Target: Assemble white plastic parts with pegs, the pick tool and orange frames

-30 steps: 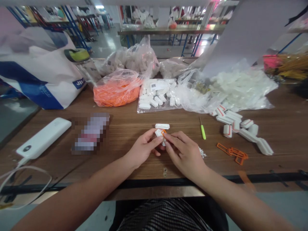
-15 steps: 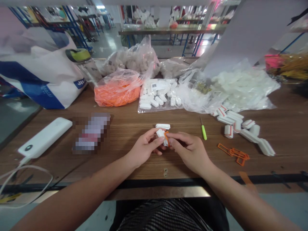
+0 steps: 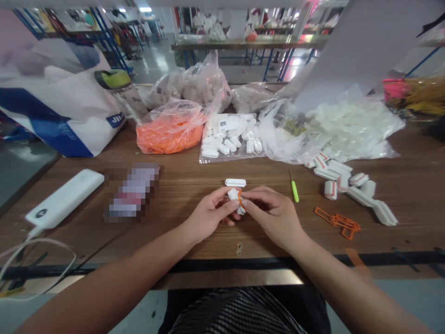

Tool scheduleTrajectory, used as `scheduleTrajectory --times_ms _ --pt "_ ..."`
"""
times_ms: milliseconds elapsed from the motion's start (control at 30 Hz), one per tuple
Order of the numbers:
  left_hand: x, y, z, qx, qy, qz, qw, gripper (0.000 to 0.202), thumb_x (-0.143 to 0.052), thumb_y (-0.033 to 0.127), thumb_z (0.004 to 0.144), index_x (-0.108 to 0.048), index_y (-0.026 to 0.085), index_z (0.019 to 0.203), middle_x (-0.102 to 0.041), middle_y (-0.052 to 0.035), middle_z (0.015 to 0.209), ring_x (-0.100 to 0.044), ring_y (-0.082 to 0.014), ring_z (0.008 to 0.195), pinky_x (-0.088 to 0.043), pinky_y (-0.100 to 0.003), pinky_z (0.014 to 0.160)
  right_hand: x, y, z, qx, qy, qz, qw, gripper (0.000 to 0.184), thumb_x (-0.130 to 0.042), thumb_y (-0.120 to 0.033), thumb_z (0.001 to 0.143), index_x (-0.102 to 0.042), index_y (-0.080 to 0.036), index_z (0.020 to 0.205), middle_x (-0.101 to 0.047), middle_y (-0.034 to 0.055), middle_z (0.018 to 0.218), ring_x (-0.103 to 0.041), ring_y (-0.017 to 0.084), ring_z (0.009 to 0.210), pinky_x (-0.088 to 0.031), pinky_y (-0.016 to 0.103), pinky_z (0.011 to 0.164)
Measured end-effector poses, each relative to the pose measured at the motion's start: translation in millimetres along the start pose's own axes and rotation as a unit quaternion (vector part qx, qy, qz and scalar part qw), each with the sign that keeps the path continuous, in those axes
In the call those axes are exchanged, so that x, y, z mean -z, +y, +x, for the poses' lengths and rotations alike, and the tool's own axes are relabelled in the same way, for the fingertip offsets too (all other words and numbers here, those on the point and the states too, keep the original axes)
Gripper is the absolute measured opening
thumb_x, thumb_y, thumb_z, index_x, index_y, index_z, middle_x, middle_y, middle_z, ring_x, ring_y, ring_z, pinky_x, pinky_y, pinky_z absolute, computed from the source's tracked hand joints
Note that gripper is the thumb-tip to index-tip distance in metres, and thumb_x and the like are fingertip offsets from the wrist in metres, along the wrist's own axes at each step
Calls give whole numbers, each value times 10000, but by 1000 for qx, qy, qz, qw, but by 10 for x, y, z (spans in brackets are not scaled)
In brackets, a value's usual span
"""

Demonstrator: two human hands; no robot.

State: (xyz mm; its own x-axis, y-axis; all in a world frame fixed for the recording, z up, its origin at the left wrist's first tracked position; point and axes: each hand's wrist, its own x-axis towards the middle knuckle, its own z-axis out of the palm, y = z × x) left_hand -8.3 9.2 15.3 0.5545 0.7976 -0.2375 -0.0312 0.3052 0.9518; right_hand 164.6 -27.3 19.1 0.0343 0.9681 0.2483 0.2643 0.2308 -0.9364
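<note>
My left hand point(image 3: 207, 217) and my right hand point(image 3: 274, 214) meet over the near middle of the wooden table point(image 3: 181, 185). Both pinch a small white plastic piece point(image 3: 235, 197) with an orange clip point(image 3: 239, 197) on it. Another white piece point(image 3: 235, 183) lies flat on the table just beyond my fingers. A green-handled tool point(image 3: 294, 189) lies to the right of my right hand.
Bags of orange parts point(image 3: 168, 132) and white parts point(image 3: 227, 137) stand at the back. Finished white pieces point(image 3: 347, 183) and loose orange clips point(image 3: 336, 221) lie at the right. A white power bank point(image 3: 64, 198) with a cable lies at the left, beside a large white-and-blue bag point(image 3: 52, 97).
My right hand's fingers have curled in and turned the orange clip against the white piece. Both hands stay in the same spot.
</note>
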Motion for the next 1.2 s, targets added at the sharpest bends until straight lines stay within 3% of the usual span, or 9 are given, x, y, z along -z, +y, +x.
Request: scheduleTrajectory --times_ms 233,600,733,933,1100,1200 --pt "-5 -27 7 -14 -5 20 1000 439 -676 416 822 -595 184 1186 -646 -42 885 -624 -140 739 -506 -224 581 -27 -11 -8 -6 24 12 1000 87 -692 -243 780 -768 -251 823 -714 30 789 -648 151 687 -542 322 642" --pt "-15 -14 -24 -13 -15 53 998 534 -633 387 855 -524 201 1344 -656 -71 979 -638 -132 703 -498 -207 527 -21 -24 -32 -38 34 -4 999 65 -693 -267 772 -732 -216 764 -725 10 696 -652 139 620 -534 294 591" --pt "-10 -41 -35 -14 -24 63 998 552 -629 374 862 -507 204 1373 -656 -60 938 -622 -122 697 -500 -206 544 -7 -14 -56 -53 20 -3 998 93 -693 -269 777 -739 -210 832 -736 13 702 -657 134 592 -537 279 565" --pt "-15 -76 -38 -13 -21 64 998 569 -626 354 866 -485 201 1396 -662 -44 890 -610 -114 685 -516 -227 592 -28 9 -58 6 25 -25 999 89 -679 -256 805 -756 -227 838 -727 10 740 -655 135 633 -545 288 596" --pt "-36 -57 -5 -4 -6 4 1000 569 -639 397 861 -503 198 1376 -649 -41 914 -618 -110 706 -526 -215 601 -64 37 -74 70 25 -47 996 194 -598 -215 878 -738 -257 1005 -724 42 934 -670 167 827 -555 342 737" --pt "-41 -45 9 1 -1 -30 1000 571 -656 427 845 -533 193 1351 -646 -37 896 -615 -108 708 -526 -202 594 -81 67 -84 72 16 -66 995 219 -598 -214 878 -722 -248 1054 -703 54 957 -660 164 804 -549 335 705"
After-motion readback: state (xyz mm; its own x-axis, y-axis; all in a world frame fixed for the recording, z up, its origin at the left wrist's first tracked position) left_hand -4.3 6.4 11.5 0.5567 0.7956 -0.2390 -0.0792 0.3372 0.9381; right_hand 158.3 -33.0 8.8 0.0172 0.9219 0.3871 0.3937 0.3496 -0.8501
